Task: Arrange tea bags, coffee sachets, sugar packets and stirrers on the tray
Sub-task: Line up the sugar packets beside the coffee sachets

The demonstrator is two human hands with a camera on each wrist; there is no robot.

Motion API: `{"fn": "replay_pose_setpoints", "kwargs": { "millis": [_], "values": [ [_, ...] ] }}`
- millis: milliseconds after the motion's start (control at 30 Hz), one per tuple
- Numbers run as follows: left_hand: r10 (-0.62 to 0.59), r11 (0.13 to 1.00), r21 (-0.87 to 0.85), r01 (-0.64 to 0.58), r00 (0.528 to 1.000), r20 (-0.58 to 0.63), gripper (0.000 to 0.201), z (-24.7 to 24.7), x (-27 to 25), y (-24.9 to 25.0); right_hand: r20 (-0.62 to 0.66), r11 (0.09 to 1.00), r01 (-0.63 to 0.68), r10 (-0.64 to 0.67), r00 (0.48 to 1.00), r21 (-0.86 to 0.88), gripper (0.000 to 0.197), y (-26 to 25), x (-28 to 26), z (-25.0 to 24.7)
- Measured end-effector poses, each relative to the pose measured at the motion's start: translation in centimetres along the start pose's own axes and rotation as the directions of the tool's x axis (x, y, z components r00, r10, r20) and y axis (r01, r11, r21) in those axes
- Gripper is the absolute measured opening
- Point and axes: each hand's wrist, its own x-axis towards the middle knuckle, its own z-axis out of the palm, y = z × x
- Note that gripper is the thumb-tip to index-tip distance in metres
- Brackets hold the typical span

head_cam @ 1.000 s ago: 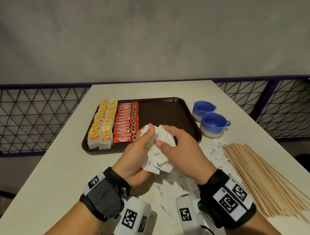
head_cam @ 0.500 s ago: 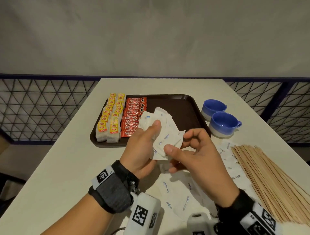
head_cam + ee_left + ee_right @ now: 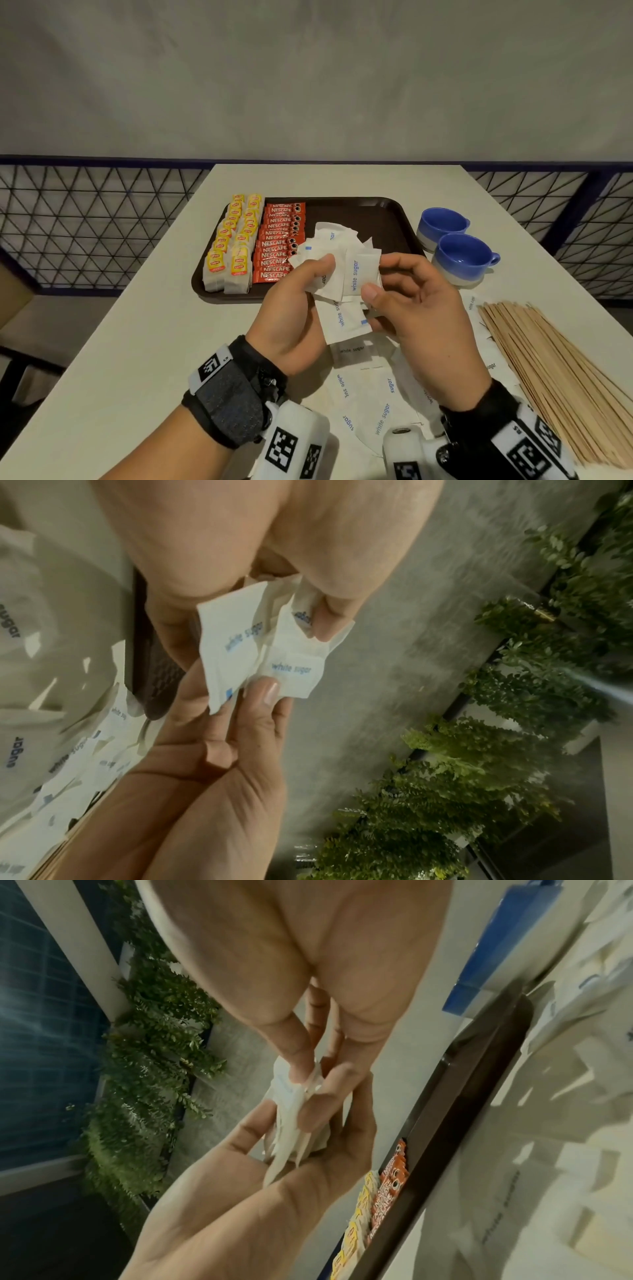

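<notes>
- Table (image 3: 102,342): pale, smooth, filling the lower frame of the head view.
- Tray (image 3: 383,219): dark brown plastic with rounded corners and a raised rim, at frame centre. Its right half is bare.
- Stirrers (image 3: 548,370): thin flat wooden sticks fanned in a heap at lower right, off the tray.
- Cups (image 3: 459,253): two glossy blue cups, right of the tray.
- Tea bags (image 3: 233,253): two rows of papery bags with yellow tags, on the tray's left side.
- Coffee sachets (image 3: 281,246): a red overlapping column just beside the tea bags.
- Loose sugar packets (image 3: 373,394): flat white paper squares with blue lettering, strewn on the table near the bottom centre.
- Left hand (image 3: 294,308): clamps a fanned bunch (image 3: 339,267) of sugar packets under its thumb, above the tray's near edge.
- Right hand (image 3: 414,308): half a second ago it was clear of the bunch; now its thumb and fingers pinch the front packet, probably to square the bunch or peel one off. No sugar lies on the tray yet.
</notes>
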Motion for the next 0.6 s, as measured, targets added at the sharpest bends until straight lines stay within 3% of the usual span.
{"fn": "replay_pose_setpoints", "kwargs": {
  "millis": [300,433,500,600],
  "values": [
    [-0.129,0.991,0.035,0.126,0.987,0.094,0.042,-0.4,-0.2,-0.2,-0.048,0.968,0.006,-0.019,0.999,-0.252,0.018,0.0,0.6,-0.7],
    [-0.084,0.996,0.004,0.084,0.996,-0.034,0.040,-0.1,0.3,-0.1,-0.077,0.884,0.007,-0.048,0.996,-0.467,0.022,0.3,1.1,-0.9],
    [-0.045,0.999,0.018,0.047,0.995,-0.093,0.039,-0.4,0.9,0.0,-0.070,0.888,-0.015,-0.019,0.997,-0.460,0.020,0.3,1.2,-1.0],
    [-0.011,0.999,0.043,0.017,0.990,-0.141,0.033,-1.5,1.4,0.5,0.056,0.853,0.003,0.031,0.998,-0.522,0.004,0.0,0.5,-1.1]
  ]
}}
